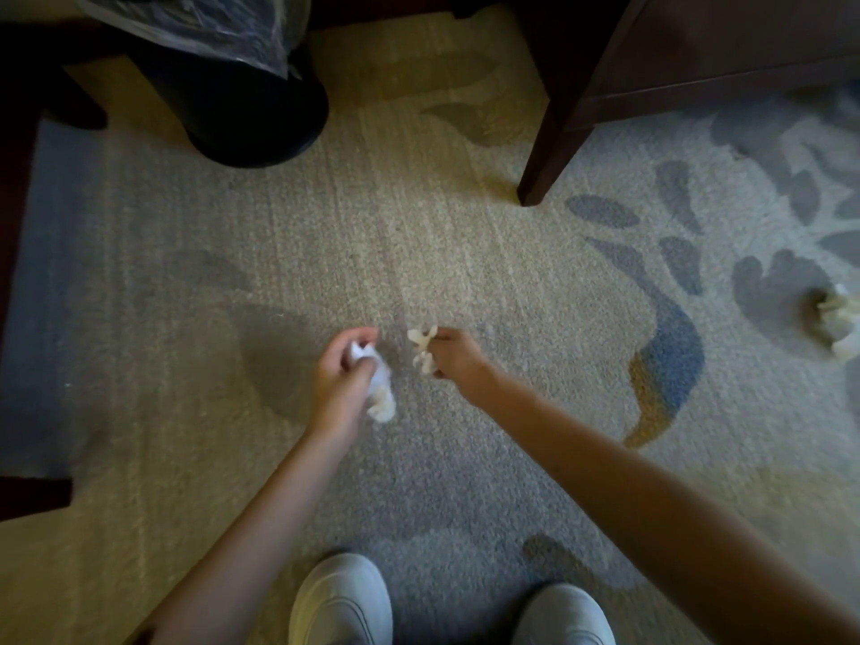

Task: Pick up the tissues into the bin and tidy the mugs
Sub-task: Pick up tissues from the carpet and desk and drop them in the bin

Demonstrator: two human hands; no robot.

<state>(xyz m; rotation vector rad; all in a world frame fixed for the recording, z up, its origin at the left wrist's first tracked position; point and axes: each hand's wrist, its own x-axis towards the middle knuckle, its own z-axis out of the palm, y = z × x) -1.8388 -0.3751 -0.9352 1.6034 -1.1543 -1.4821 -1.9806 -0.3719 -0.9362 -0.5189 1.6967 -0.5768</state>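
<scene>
White tissue (379, 388) is gripped in the curled fingers of the left hand (342, 379), and a second tissue (423, 351) is pinched by the fingers of the right hand (458, 365), both over the carpet (419, 225). A third tissue (837, 318) lies far right, and no mugs are seen. Step judged: tissue collection, part done, with a carry up-left to the bin (251, 109) called for next. Open carpet is noted along that path, and the cabinet leg (549, 155) stands well to its right.
</scene>
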